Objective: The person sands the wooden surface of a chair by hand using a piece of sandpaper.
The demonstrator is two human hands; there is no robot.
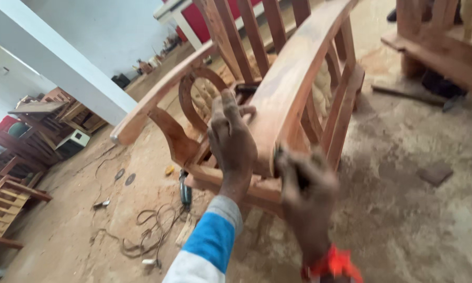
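Observation:
A bare wooden armchair frame (299,63) with slatted back and curved armrests stands on the dusty floor. My left hand (231,139) lies flat on the inner side of the near armrest, fingers apart, holding nothing. My right hand (306,196), blurred by motion, presses against the near end of that armrest with its fingers curled over a small dark pad (286,157). A blue and white sleeve covers my left forearm, and a red band sits at my right wrist.
A power tool (184,191) and loose cables (152,225) lie on the floor under the chair's front. Stacked wooden furniture (16,157) fills the left. A white pillar (52,63) stands behind. Another wooden piece (440,47) is at top right, and a flat block (435,173) lies at right.

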